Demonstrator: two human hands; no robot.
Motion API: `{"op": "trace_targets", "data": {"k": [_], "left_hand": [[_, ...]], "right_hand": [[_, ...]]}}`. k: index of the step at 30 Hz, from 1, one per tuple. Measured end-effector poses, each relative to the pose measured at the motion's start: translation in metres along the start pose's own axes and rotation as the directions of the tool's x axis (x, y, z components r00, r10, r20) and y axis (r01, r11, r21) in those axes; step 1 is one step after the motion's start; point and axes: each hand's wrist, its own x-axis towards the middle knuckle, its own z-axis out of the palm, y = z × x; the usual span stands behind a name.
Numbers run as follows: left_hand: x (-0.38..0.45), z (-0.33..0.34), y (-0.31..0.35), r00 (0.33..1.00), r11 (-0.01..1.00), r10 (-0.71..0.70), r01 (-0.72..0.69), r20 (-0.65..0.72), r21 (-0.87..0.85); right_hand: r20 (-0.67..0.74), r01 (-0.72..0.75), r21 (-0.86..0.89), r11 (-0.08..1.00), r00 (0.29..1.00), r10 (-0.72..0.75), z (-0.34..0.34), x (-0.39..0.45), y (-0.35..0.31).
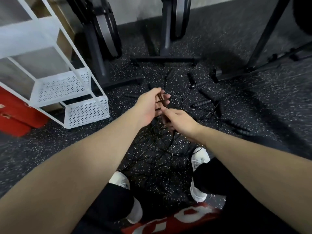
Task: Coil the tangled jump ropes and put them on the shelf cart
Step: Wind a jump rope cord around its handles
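Note:
A tangle of thin black jump ropes [157,154] lies on the speckled floor between my feet and the machines. Several black ribbed handles [201,103] are scattered at its far side. My left hand [152,105] is raised over the pile, fingers curled around a few loops of rope. My right hand [179,119] is just beside it, gripping the same rope strands below the left hand. The white shelf cart [70,88] stands to the left, its perforated lower trays showing nothing inside.
Two exercise bikes [168,31] stand at the back, with their base bars on the floor. A dark frame leg [263,36] slants at the right. Red boxes [15,114] sit behind the cart at the left. My white shoes [199,166] flank the rope pile.

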Motion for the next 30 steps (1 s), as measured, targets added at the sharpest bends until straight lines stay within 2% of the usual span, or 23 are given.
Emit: {"op": "trace_targets", "data": {"k": [3, 5, 7, 9, 11, 13, 15, 16, 19, 21, 23, 26, 30], "left_hand": [[-0.016, 0.003, 0.008, 0.989, 0.962, -0.106, 0.127, 0.099, -0.243], [-0.025, 0.003, 0.014, 0.972, 0.916, -0.195, 0.228, 0.130, -0.331], [-0.033, 0.002, 0.017, 0.961, 0.926, -0.244, 0.271, 0.129, -0.264], [-0.043, 0.004, 0.021, 0.963, 0.950, -0.236, 0.256, 0.129, -0.176], [-0.056, 0.007, 0.025, 0.967, 0.969, -0.210, 0.225, 0.141, -0.100], [-0.067, 0.009, 0.033, 0.968, 0.985, -0.174, 0.173, 0.178, 0.024], [-0.076, 0.009, 0.042, 0.969, 0.982, -0.138, 0.106, 0.206, 0.155], [-0.081, 0.009, 0.046, 0.970, 0.974, -0.121, 0.074, 0.212, 0.216], [-0.097, 0.010, 0.054, 0.965, 0.929, -0.071, -0.027, 0.250, 0.368], [-0.107, 0.010, 0.056, 0.954, 0.893, -0.056, -0.083, 0.293, 0.442], [-0.117, 0.008, 0.055, 0.943, 0.869, -0.041, -0.128, 0.329, 0.477], [-0.130, 0.006, 0.058, 0.942, 0.844, 0.020, -0.196, 0.335, 0.500], [-0.149, 0.002, 0.077, 0.934, 0.722, 0.113, -0.312, 0.340, 0.617]], "right_hand": [[0.050, 0.072, -0.093, 0.993, 0.996, -0.068, 0.005, -0.016, -0.007], [0.084, 0.116, -0.162, 0.980, 0.991, -0.103, 0.008, -0.027, -0.010], [0.088, 0.126, -0.222, 0.967, 0.990, -0.109, 0.009, -0.035, -0.005], [0.086, 0.123, -0.255, 0.959, 0.991, -0.104, 0.009, -0.043, -0.003], [0.155, 0.137, -0.240, 0.961, 0.983, -0.101, 0.008, -0.054, -0.004], [0.172, 0.116, -0.135, 0.984, 0.981, -0.092, 0.010, -0.061, -0.004], [0.044, 0.056, 0.016, 0.998, 0.997, -0.057, 0.008, -0.060, 0.000], [-0.057, 0.055, 0.027, 0.998, 0.997, -0.054, 0.006, -0.059, 0.003], [-0.302, 0.001, -0.147, 0.989, 0.952, -0.046, -0.001, -0.057, 0.009], [-0.349, 0.053, -0.069, 0.996, 0.934, -0.073, -0.004, -0.057, 0.008], [-0.242, 0.064, -0.059, 0.996, 0.967, -0.077, 0.000, -0.060, 0.002], [-0.072, -0.058, -0.220, 0.974, 0.996, 0.043, 0.010, -0.074, -0.004], [0.071, -0.094, -0.101, 0.990, 0.992, 0.102, 0.014, -0.087, 0.011]]}}
